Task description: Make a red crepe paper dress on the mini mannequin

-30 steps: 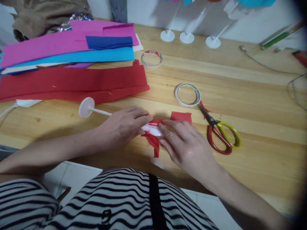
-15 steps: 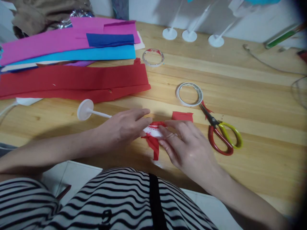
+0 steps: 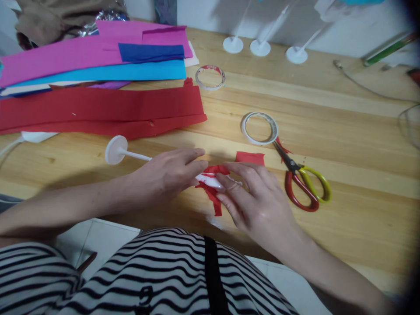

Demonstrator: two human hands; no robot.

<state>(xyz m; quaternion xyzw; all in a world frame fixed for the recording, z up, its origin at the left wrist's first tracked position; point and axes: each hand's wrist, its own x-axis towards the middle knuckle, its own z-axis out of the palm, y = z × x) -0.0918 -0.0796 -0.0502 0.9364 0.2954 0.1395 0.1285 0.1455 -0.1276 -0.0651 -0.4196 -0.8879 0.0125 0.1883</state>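
Observation:
My left hand (image 3: 172,171) is closed around a white plastic stick with a round foot (image 3: 116,150) that sticks out to its left. At the stick's other end, between my hands, is a white head (image 3: 210,180) with red marks and red crepe paper (image 3: 215,169) around it. One red strip end hangs down below it. With thumb and fingers, my right hand (image 3: 257,197) pinches the red paper against the white head. Behind its knuckles lies a loose red paper piece (image 3: 249,157). The left fingertips partly hide the stick's joint with the head.
Yellow-and-red-handled scissors (image 3: 293,165) and a tape roll (image 3: 259,128) lie right of my hands. Further back is a second, thin tape ring (image 3: 210,78). Red paper (image 3: 108,109) and pink paper (image 3: 65,57) are stacked left. White stands (image 3: 233,45) line the wall; a cable (image 3: 356,83) lies right.
The red paper at the head has shifted, and the hanging strip has swung slightly right. The white head looks turned a little. My left hand stays almost still; the right fingers moved slightly.

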